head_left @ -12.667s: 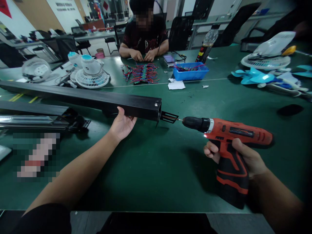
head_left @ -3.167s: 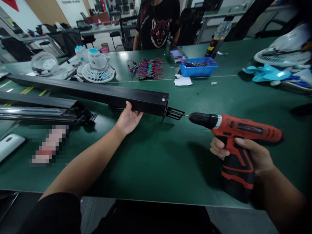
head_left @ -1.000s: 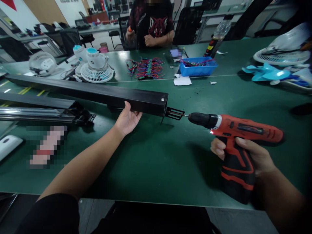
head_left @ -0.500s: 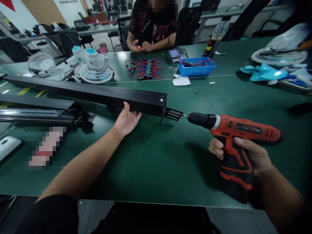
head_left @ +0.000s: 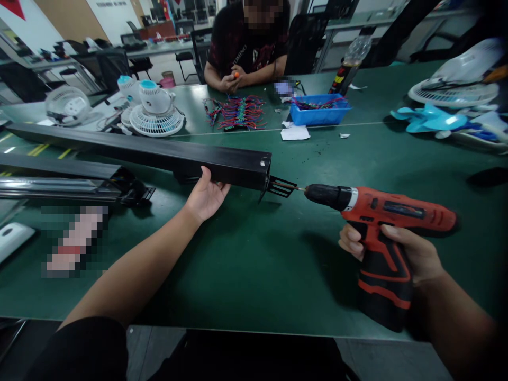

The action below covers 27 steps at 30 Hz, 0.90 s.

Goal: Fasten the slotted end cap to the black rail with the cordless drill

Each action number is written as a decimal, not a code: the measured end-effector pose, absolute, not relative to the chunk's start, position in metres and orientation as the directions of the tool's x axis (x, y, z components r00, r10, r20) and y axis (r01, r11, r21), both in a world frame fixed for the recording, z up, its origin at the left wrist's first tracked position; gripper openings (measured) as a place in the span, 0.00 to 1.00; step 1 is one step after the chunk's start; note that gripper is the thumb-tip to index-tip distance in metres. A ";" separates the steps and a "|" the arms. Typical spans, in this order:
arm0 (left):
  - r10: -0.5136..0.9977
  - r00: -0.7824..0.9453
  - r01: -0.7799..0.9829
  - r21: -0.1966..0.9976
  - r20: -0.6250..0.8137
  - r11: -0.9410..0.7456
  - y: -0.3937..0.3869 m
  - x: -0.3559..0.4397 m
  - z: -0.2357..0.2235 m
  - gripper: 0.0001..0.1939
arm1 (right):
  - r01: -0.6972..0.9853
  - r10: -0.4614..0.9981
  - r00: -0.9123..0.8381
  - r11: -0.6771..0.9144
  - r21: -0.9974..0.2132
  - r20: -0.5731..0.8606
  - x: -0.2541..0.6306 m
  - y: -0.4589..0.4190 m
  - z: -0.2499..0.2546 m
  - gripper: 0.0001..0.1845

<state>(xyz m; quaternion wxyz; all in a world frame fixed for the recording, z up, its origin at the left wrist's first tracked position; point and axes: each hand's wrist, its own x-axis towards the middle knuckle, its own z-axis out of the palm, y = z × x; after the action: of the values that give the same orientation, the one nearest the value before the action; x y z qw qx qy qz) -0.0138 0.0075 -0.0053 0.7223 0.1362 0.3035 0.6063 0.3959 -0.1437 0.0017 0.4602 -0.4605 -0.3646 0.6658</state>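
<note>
- Two bare hands are working over a green table (head_left: 238, 280), each one gripping something.
- The left hand (head_left: 207, 197) is holding a long black square tube (head_left: 222, 161) near its open end; the thumb is pressing on the near face, while the other fingers are curling underneath, partly hidden.
- The right hand (head_left: 420, 256) is closing around the handle of a red and black drill (head_left: 397, 209), the drill's nose pointing left toward the tube's end.
- The tube is lying lengthwise across the left and middle of the table, its open end facing the drill.
- A slotted black bracket (head_left: 282, 186) is sticking out of that end, and the drill's thin bit (head_left: 300, 189) is reaching to it; where the tip is ending is too small to tell.
- Another black tube (head_left: 59, 165) is lying at the left, nearer the person.
- Behind the held tube, white fans (head_left: 154, 108) are standing at the left, red and blue wires (head_left: 241, 112) are lying in a bundle, and a blue tray (head_left: 319, 115) is holding more wires.
- Across the table, a co-worker (head_left: 254, 42) is leaning forward, hands together around a small orange object (head_left: 236, 75).
</note>
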 end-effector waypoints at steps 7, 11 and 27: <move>0.958 0.084 -0.803 0.551 -0.273 0.227 0.008 -0.016 -0.008 0.31 | -0.294 0.942 -0.163 -0.331 -0.897 -0.294 0.400 -0.144 -0.002 0.26; 0.958 0.089 -0.797 0.558 -0.271 0.232 0.009 -0.016 -0.007 0.31 | -0.298 0.943 -0.151 -0.330 -0.896 -0.297 0.396 -0.144 0.003 0.27; 0.967 0.045 -0.759 0.621 -0.251 0.196 0.005 -0.009 0.001 0.29 | -0.299 0.948 -0.125 -0.317 -0.900 -0.292 0.390 -0.144 0.006 0.27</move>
<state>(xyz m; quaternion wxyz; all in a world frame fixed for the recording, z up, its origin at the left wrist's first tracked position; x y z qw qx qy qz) -0.0085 0.0045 0.0007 0.7043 0.1625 0.3196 0.6127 0.3903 -0.1445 0.0060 0.4695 -0.4660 -0.3483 0.6642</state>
